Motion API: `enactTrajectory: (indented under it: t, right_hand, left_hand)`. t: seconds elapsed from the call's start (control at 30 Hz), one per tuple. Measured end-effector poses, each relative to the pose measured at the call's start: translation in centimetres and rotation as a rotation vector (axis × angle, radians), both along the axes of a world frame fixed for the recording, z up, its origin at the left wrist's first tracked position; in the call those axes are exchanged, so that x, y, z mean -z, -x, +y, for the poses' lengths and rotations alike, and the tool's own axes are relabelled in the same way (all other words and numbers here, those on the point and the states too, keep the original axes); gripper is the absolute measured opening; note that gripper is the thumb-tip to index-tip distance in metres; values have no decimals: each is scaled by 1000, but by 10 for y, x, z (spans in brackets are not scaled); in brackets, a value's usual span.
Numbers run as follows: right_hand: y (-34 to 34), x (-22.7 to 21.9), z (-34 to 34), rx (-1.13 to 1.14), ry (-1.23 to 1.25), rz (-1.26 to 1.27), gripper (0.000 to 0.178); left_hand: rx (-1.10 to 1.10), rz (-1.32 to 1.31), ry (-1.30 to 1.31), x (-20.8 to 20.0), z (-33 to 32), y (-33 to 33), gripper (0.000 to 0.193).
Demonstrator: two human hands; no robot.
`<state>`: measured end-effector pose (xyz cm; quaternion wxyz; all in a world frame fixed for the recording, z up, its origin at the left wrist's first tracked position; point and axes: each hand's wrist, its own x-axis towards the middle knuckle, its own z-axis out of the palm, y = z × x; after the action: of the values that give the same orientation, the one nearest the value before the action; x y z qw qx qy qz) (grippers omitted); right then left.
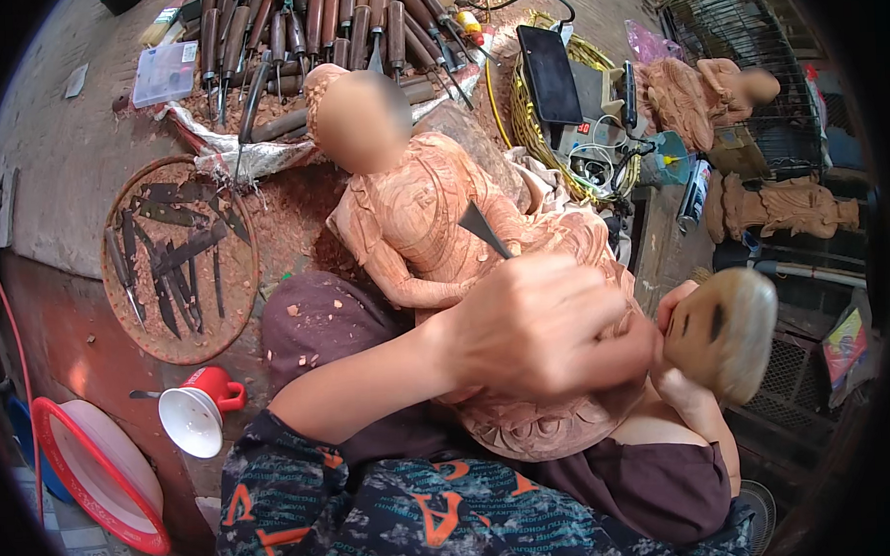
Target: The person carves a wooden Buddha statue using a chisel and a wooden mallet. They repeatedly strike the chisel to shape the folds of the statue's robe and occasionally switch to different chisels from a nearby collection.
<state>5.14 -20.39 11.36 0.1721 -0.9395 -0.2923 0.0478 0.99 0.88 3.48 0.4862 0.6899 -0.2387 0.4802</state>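
Observation:
A carved wooden seated figure (413,215) lies tilted across my lap, its head toward the tools at the top. My left hand (540,324) is closed in a fist around a chisel (486,229). Only the dark flared blade shows, in front of the figure's torso; the fist hides the handle. I cannot tell whether the edge touches the wood. To the right, my right hand (681,368) grips a wooden mallet (726,337), its rounded head slightly blurred and close beside the left fist. The mallet's handle is mostly hidden.
Many wooden-handled carving tools (328,27) lie at the top. A round tray (123,333) of blades and chips sits left, above a red-and-white mug (190,424) and red-rimmed basin (58,419). A phone (548,73), wire basket (528,128) and other carvings (786,207) stand right.

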Motion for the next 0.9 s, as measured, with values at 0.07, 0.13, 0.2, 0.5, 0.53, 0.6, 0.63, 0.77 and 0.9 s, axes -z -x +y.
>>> enactTrajectory:
  t: [0.07,0.13,0.2,0.5,0.53,0.6,0.63,0.77,0.9]
  right_hand:
    - [-2,6,-2,-3,-45,49,27]
    - [-2,1,-4,-43,-45,118,34]
    - [1,6,-8,22,-200,233,32]
    - [2,10,-10,-95,-28,122,25]
    - [-1,17,-12,-72,-70,178,25]
    - [-6,21,-22,-70,-45,110,40]
    - [-5,20,-28,-68,-35,73,40]
    - [-5,18,-25,-161,-27,86,27]
    - [-5,14,-19,-213,88,56,26]
  left_hand:
    - [-25,41,-38,7,-5,-7,20]
    - [-16,73,-47,11,-9,-4,18]
    - [11,127,-80,15,-8,3,18]
    - [118,130,-36,29,6,28,22]
    - [101,152,-59,31,7,30,17]
    - [100,175,-76,32,9,31,10]
    - [111,164,-65,31,8,30,10]
    - [126,157,-64,30,8,29,11]
    - [110,167,-67,30,8,30,11]
